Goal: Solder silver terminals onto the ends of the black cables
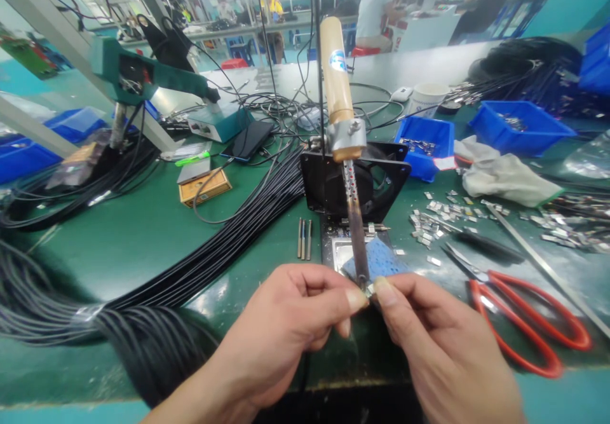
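A soldering iron with a wooden handle hangs tip down in a metal clamp. At its tip, my left hand is closed in a pinch, its thumb and forefinger beside a tiny metal piece. Just right of the tip, my right hand pinches the small metal piece from the other side. What lies inside the left fingertips is too small to make out. Behind the fingers a blue sponge rests on the stand's base, and a black fan stands behind the iron.
Orange-handled scissors lie right of my hands, near scattered metal connectors and a glove. Blue bins stand farther back. A thick bundle of black cables crosses the left side. A green heat-gun-like tool stands back left.
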`<state>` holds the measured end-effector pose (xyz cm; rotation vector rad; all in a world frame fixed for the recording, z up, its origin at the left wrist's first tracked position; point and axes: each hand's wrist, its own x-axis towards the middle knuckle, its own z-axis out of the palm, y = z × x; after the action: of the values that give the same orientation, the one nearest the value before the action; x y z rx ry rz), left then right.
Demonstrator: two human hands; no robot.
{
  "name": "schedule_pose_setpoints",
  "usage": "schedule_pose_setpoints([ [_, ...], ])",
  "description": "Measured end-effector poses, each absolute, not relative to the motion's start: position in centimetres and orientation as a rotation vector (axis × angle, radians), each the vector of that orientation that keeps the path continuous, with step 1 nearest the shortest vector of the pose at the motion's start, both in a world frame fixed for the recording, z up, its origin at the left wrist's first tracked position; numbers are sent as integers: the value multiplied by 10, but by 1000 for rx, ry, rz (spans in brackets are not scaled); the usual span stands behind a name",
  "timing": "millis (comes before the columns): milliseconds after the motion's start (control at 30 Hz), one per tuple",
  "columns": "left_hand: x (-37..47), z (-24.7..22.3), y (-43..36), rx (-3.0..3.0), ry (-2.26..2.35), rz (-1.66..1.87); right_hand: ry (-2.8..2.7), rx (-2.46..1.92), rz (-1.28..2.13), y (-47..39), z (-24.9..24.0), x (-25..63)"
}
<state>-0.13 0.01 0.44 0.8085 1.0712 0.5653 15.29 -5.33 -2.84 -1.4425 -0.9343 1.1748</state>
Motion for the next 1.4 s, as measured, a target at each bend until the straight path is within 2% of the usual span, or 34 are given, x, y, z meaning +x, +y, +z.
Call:
schedule_pose_setpoints([
  [767,-1,3,-1,820,1096,556,-975,-1459,1259,-56,-30,157],
  [1100,-4,0,-4,827,1093,513,-1212,-1451,1111,-59,-41,164],
  [1400,-4,-1,-5,822,1106,521,-1169,-1472,1117,-58,-39,160],
])
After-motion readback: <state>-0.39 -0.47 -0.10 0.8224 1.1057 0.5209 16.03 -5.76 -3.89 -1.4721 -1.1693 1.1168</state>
